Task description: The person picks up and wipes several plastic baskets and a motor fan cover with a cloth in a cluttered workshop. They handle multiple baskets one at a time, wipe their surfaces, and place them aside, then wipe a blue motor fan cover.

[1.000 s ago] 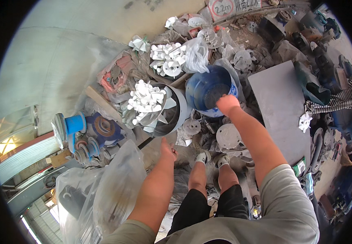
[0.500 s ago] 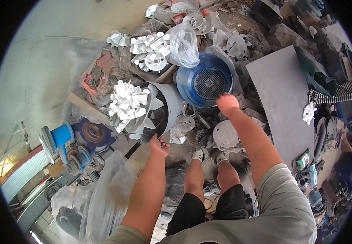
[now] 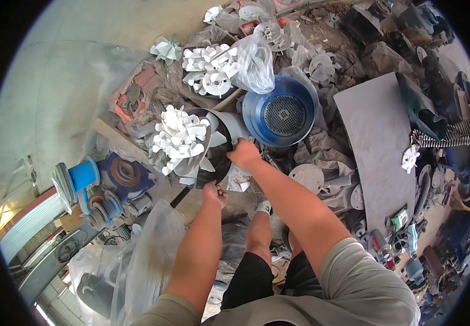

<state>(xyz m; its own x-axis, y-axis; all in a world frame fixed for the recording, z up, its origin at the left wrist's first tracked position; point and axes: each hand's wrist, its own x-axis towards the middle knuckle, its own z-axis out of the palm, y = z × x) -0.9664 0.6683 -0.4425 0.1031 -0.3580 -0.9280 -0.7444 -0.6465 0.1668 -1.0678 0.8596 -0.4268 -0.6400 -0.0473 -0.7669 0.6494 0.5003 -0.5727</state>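
A grey cylindrical drum [image 3: 236,124] stands ahead of me, heaped with white plastic fan impellers [image 3: 178,137] on its left side. At its near rim, my left hand [image 3: 214,194] is closed with curled fingers gripping the edge. My right hand [image 3: 244,155] is closed over the rim on the right side, its fingertips hidden inside. Just beyond that hand sits a blue round tub [image 3: 249,117] with a perforated bottom.
More white impellers [image 3: 209,68] and a clear plastic bag [image 3: 255,65] lie behind the drum. A grey flat board [image 3: 379,141] leans at the right. Blue spools [image 3: 84,176] and clear plastic sheeting [image 3: 151,250] are at the left. Round plates and scrap cover the floor near my feet.
My right hand has left the blue tub's rim and moved left onto the grey drum's rim. My left hand stays at the drum's near edge. The view has shifted slightly.
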